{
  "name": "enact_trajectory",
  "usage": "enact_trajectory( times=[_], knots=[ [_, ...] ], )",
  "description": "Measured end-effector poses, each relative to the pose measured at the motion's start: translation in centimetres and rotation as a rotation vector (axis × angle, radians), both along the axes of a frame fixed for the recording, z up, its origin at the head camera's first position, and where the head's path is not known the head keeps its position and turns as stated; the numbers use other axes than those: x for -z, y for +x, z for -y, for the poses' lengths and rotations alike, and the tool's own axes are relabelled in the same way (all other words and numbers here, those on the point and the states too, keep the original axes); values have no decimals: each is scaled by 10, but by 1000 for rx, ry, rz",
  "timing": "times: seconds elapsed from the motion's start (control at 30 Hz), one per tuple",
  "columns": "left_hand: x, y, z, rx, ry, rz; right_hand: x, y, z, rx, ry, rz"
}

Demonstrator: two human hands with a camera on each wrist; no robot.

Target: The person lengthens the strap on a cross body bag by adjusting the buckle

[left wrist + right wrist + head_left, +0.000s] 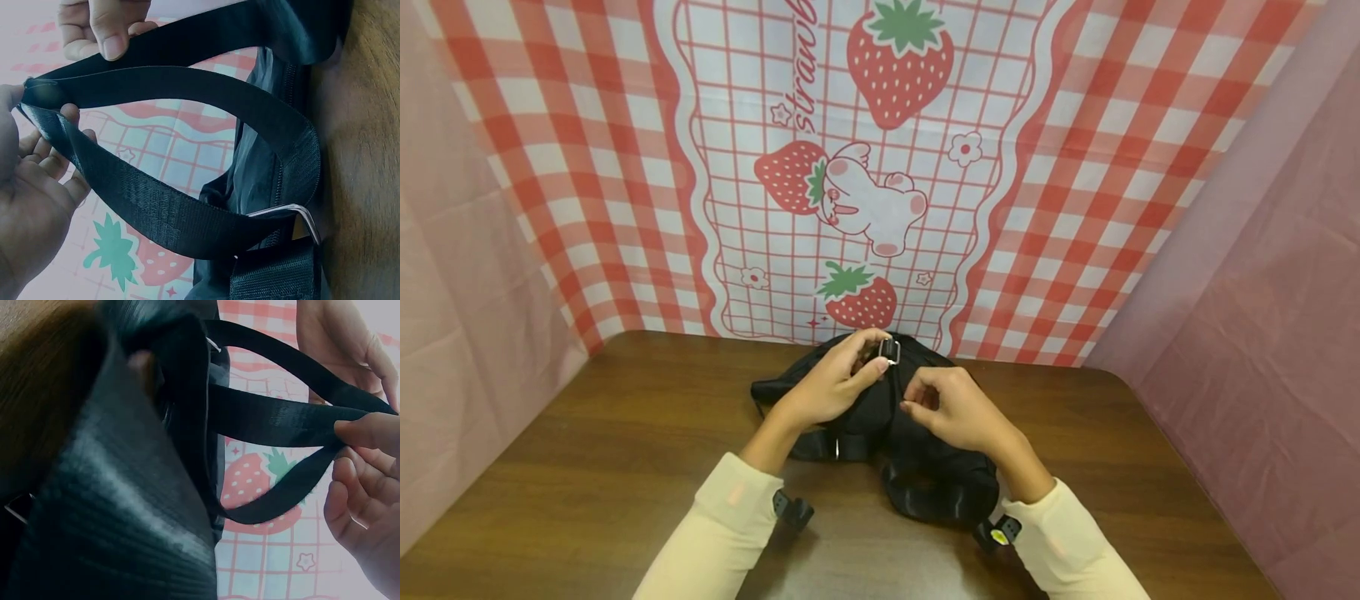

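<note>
A black bag point(865, 412) with wide black webbing straps point(150, 206) point(269, 415) lies in front of the person. The left hand point(827, 383) point(37, 194) pinches a small metal buckle point(890, 351) at the end of the strap loops, thumb below and fingers above in the head view. Just right of it, the right hand point(958, 408) point(369, 481) pinches a strap between thumb and curled fingers. Two strap lengths run from the buckle back to the bag. A silver metal ring point(303, 215) holds the webbing near the bag's zipper.
The bag rests on a brown wooden table point(602, 467), near its back edge. Behind hangs a red and white checked cloth point(1060, 208) with strawberries, and pink cloth point(1262, 333) hangs at both sides. Small black devices point(793, 510) are worn on both wrists.
</note>
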State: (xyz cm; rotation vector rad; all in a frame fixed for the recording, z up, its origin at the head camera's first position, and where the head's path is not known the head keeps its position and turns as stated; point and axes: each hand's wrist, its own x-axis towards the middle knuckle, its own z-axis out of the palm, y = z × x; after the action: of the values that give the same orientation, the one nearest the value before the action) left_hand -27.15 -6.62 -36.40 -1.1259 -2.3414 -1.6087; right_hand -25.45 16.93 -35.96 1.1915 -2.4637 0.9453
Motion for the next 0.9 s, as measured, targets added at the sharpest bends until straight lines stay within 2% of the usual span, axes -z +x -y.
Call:
enact_trajectory(
  times=[0.47, 0.67, 0.9],
  knots=[
    [2, -1, 0, 15, 8, -12, -1, -1, -2, -21, 67, 28],
    [1, -2, -1, 19, 4, -33, -5, 0, -5, 5, 27, 25],
    [2, -4, -2, 53, -1, -50, -9, 0, -5, 37, -86, -79]
  ],
)
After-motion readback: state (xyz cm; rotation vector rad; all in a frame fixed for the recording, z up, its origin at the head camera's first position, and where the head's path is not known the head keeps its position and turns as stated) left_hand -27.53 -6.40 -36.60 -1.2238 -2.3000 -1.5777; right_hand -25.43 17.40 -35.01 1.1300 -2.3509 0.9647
